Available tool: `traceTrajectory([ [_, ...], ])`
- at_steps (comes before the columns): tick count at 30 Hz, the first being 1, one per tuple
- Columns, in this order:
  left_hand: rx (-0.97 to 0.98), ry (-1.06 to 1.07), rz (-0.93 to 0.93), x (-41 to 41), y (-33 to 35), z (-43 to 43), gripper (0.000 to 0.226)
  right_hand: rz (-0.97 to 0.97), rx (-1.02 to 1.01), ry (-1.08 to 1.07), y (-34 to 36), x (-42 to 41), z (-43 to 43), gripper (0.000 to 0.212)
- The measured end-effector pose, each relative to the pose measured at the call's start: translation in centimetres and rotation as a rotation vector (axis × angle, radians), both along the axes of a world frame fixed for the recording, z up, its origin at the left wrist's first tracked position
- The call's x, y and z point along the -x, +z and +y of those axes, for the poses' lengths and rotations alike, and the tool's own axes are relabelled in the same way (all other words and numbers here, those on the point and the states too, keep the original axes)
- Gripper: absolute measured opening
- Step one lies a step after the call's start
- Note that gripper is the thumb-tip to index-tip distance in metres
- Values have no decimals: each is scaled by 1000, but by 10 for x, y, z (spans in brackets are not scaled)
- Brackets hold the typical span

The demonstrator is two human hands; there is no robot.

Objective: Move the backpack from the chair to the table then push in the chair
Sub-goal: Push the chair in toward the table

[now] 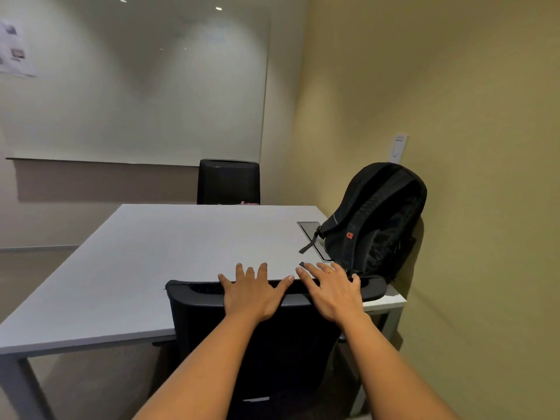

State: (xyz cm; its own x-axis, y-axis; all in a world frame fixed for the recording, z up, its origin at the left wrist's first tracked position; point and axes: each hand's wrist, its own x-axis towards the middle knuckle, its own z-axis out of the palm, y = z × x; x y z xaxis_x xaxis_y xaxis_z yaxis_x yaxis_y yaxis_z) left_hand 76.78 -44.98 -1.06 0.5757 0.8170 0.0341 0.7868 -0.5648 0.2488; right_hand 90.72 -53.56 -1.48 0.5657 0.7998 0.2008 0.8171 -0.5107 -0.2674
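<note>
Now your left hand (253, 294) lies flat on the top edge of the chair (266, 334) backrest, fingers spread wide and reaching past that edge over the bench (157, 256), thumb pointing toward the other hand. Your right hand (331, 291) lies beside it on the same top edge, also flat with fingers splayed, nothing clasped in it; a ring (330, 271) shows on one finger. Neither hand curls around the backrest as far as can be seen; the palms press on it from behind and above.

Chair: backrest top meets the near edge of the bench, seat hidden under the bench top.

Backpack (375, 222): black, standing upright on the bench, on the far right of the chair, against the yellow wall (469, 116). Its base sits partly over the cable hatch (309, 230) set in the bench top. One strap (310, 240) trails across that hatch. A small red logo (349, 235) faces you. The pack is apart from both hands, nearest the right one.

Second chair (228, 181) stands at the far side of the bench, opposite the near chair. Whiteboard (136, 86) is on the wall behind it.
</note>
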Motion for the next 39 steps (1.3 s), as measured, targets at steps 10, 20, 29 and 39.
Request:
traceTrajectory([
  [10,-3,-18,17,-31,2,29,82,-3,-42,-15,-5,-31,29,67],
  [20,-18,-36,16,-40,3,29,81,-21,-66,-20,-7,-42,32,69],
  [29,-98,-33,-73,-36,-1,23,72,-28,-44,-31,-8,-41,30,60],
  [39,-99,-63,-45,-24,0,15,74,-24,-102,-55,-10,-22,22,51],
])
